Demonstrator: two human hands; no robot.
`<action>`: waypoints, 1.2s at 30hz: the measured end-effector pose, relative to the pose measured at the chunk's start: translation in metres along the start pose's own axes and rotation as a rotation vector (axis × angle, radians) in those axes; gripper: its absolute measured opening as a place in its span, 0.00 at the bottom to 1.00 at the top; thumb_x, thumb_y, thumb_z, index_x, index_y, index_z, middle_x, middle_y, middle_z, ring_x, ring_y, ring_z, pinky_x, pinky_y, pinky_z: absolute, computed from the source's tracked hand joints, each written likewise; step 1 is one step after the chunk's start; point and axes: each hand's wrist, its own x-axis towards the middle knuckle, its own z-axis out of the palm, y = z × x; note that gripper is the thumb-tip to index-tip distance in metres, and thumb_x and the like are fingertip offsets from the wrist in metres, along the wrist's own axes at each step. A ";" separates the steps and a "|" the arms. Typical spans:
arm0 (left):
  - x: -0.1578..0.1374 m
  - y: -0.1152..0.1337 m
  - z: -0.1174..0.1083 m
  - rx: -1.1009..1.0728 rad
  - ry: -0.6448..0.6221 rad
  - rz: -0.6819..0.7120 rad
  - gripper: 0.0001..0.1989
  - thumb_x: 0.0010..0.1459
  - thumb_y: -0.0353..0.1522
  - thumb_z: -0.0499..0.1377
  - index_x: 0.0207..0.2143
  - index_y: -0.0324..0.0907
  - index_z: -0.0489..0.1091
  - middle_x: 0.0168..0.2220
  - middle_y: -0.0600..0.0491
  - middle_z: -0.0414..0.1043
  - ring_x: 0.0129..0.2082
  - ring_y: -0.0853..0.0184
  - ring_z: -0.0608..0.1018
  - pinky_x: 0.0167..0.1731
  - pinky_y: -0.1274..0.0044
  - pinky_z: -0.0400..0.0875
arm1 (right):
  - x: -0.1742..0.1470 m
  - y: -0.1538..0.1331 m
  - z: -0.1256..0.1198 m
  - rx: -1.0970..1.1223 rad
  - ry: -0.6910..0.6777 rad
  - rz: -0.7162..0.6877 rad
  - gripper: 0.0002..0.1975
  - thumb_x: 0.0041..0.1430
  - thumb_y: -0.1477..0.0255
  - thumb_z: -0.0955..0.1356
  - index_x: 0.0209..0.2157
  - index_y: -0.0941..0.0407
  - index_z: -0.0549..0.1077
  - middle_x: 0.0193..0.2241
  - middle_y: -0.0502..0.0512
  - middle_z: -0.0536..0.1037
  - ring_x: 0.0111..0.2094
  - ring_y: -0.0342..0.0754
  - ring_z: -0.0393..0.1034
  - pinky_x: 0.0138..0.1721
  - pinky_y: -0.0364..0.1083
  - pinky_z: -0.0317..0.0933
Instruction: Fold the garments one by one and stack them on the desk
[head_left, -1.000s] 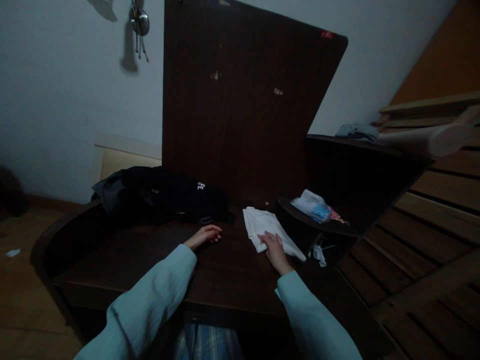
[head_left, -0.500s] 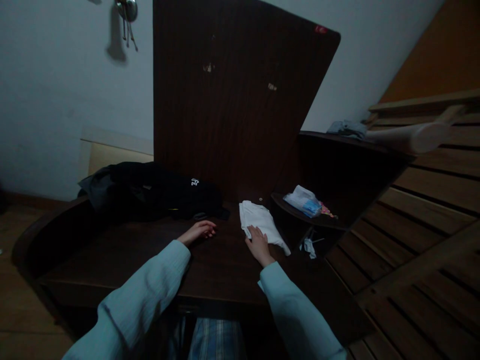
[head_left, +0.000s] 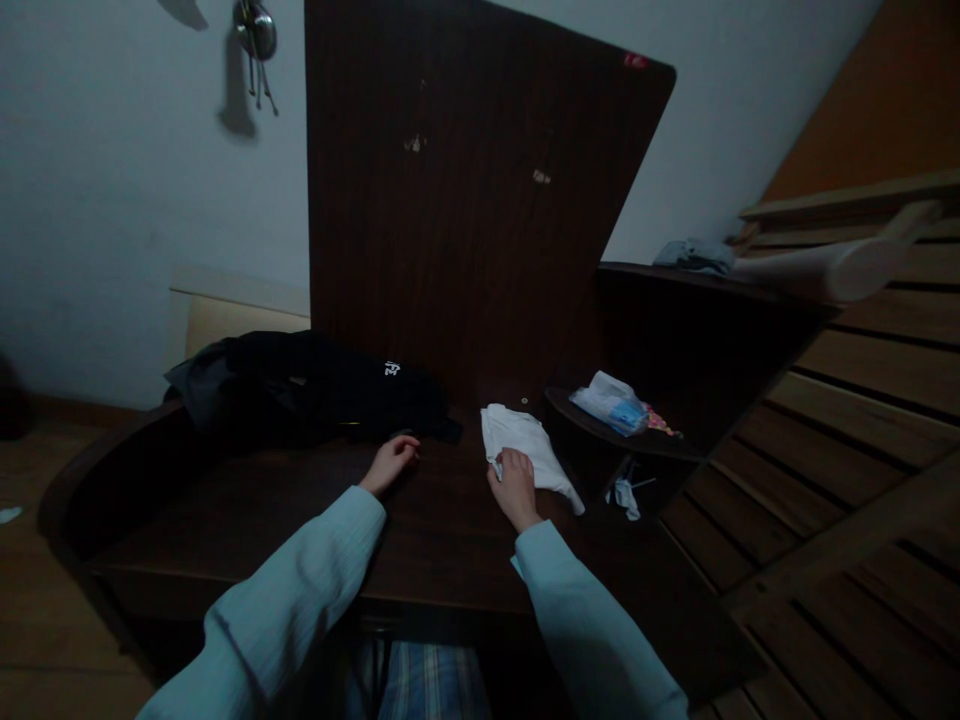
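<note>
Touching the white cloth, the right hand is loosely bent, whether gripping I cannot tell; the left hand, half-curled and empty, is near black clothing; the white cloth lies on the worktop beside a shelf.

The right hand has moved leftward over the white cloth: its fingers, spread flat on top a second ago, now bend down at the near left edge. To the right of those fingers, the cloth's near right end has come slightly leftward too. The left hand has also shifted left, leaving its fingertips farther from the cloth and closer to the black clothes beyond them.
</note>
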 end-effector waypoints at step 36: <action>0.037 -0.030 -0.040 0.663 0.630 0.282 0.22 0.46 0.27 0.50 0.47 0.34 0.61 0.52 0.39 0.61 0.53 0.55 0.61 0.51 0.63 0.55 | 0.012 -0.051 0.040 0.709 -0.088 0.058 0.06 0.45 0.75 0.59 0.21 0.55 0.67 0.23 0.50 0.71 0.26 0.44 0.66 0.31 0.43 0.59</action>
